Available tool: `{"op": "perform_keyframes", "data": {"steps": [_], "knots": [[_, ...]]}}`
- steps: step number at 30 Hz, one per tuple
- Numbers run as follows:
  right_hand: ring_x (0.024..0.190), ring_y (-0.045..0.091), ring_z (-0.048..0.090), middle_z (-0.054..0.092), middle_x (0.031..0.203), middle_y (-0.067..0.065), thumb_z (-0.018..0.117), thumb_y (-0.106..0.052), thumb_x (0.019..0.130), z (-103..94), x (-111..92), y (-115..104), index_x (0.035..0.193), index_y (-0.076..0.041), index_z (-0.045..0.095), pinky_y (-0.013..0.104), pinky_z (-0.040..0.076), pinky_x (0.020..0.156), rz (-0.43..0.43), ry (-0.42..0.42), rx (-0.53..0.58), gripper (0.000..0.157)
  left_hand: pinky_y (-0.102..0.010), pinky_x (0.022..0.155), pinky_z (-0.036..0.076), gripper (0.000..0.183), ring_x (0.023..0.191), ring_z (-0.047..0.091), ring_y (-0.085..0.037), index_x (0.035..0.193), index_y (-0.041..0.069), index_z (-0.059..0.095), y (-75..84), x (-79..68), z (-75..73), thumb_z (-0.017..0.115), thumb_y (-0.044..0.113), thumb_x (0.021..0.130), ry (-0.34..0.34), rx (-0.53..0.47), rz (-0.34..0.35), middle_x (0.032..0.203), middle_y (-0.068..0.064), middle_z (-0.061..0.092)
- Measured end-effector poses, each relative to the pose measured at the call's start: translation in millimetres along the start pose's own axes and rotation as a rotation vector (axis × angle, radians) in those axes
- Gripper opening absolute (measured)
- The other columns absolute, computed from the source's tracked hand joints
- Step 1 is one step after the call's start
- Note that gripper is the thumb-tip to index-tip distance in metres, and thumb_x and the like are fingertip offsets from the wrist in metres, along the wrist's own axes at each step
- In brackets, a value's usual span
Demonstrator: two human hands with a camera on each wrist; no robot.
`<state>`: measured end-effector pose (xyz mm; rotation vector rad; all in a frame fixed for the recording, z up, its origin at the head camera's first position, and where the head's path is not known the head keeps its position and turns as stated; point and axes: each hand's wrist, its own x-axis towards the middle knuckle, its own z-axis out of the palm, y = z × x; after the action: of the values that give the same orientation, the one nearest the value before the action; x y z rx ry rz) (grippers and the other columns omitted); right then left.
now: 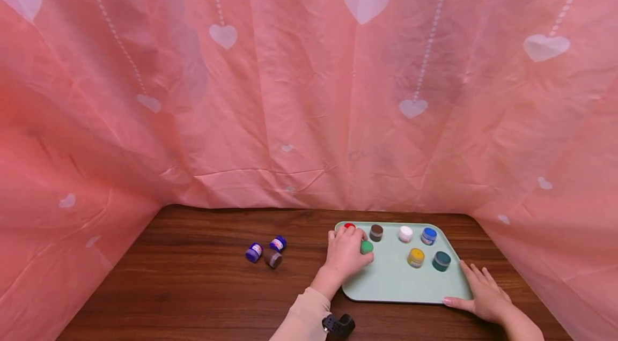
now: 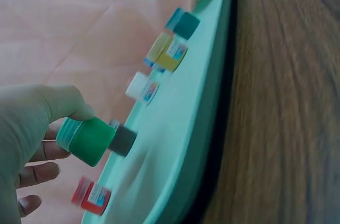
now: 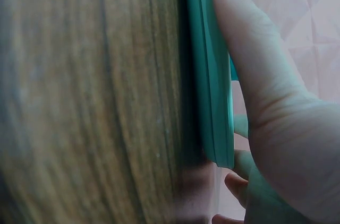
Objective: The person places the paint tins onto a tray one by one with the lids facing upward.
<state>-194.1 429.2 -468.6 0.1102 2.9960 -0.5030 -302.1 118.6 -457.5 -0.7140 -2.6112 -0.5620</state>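
My left hand (image 1: 345, 252) pinches a small green paint jar (image 2: 91, 140) between thumb and fingers, tilted, over the left part of the pale green tray (image 1: 381, 290). A red jar (image 2: 91, 196) and a dark brown jar (image 1: 376, 232) stand on the tray close to that hand. My right hand (image 1: 486, 294) rests at the tray's front right corner, its fingers spread. In the right wrist view its thumb (image 3: 260, 54) lies along the rim. Nearest to it on the tray is a dark teal jar (image 1: 441, 261).
Further jars on the tray are white (image 1: 405, 234), blue (image 1: 428, 236) and yellow (image 1: 416, 258). Left of the tray, on the wooden table (image 1: 193, 287), two purple-blue jars (image 1: 254, 252) and a brown jar (image 1: 274, 259) lie tipped. A pink curtain (image 1: 299, 116) hangs behind and at the sides.
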Motion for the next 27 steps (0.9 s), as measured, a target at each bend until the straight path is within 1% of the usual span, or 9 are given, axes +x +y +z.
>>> {"op": "perform_keyframes", "data": {"steps": [7,13,16,21,27], "knots": [[0.129,0.068,0.014,0.018,0.143,0.049,0.066,-0.06,0.082,3.4,-1.3,1.4,0.146,0.014,0.02,0.081,0.023,0.091,0.003,-0.009,0.002,0.108,-0.035,0.081,0.034,0.027,0.09,0.049,-0.011,0.103,0.027,0.068,17.8,-0.3,8.8,0.072,0.04,0.08,-0.015,-0.011,0.007,0.097,0.011,0.064],[0.129,0.067,0.014,0.019,0.142,0.049,0.065,-0.061,0.082,3.7,-2.3,1.0,0.146,0.013,0.02,0.081,0.023,0.091,0.009,-0.011,-0.005,0.109,-0.032,0.081,0.034,0.027,0.092,0.05,-0.01,0.107,0.029,0.068,29.7,-1.9,18.7,0.07,0.042,0.084,-0.023,0.001,0.03,0.104,0.014,0.066],[0.129,0.067,0.014,0.018,0.143,0.049,0.066,-0.061,0.081,2.5,-2.6,0.1,0.147,0.013,0.02,0.081,0.024,0.091,0.013,-0.01,-0.009,0.109,-0.032,0.08,0.034,0.025,0.09,0.05,-0.01,0.106,0.031,0.068,33.4,-3.3,22.5,0.071,0.041,0.084,-0.026,0.007,0.044,0.104,0.015,0.066],[0.129,0.067,0.013,0.018,0.143,0.049,0.065,-0.062,0.082,2.7,-3.3,0.6,0.147,0.013,0.019,0.081,0.024,0.091,0.02,-0.019,-0.009,0.109,-0.03,0.075,0.032,0.023,0.085,0.05,-0.009,0.104,0.033,0.069,36.7,-5.5,28.5,0.073,0.04,0.083,-0.034,0.025,0.066,0.099,0.017,0.066],[0.13,0.067,0.013,0.017,0.143,0.048,0.065,-0.062,0.082,5.4,-2.6,1.9,0.147,0.013,0.019,0.082,0.023,0.091,0.02,-0.02,-0.003,0.11,-0.028,0.071,0.028,0.022,0.082,0.048,-0.007,0.103,0.034,0.07,38.0,-5.7,31.7,0.075,0.039,0.082,-0.059,-0.002,0.053,0.096,0.018,0.067]]}}
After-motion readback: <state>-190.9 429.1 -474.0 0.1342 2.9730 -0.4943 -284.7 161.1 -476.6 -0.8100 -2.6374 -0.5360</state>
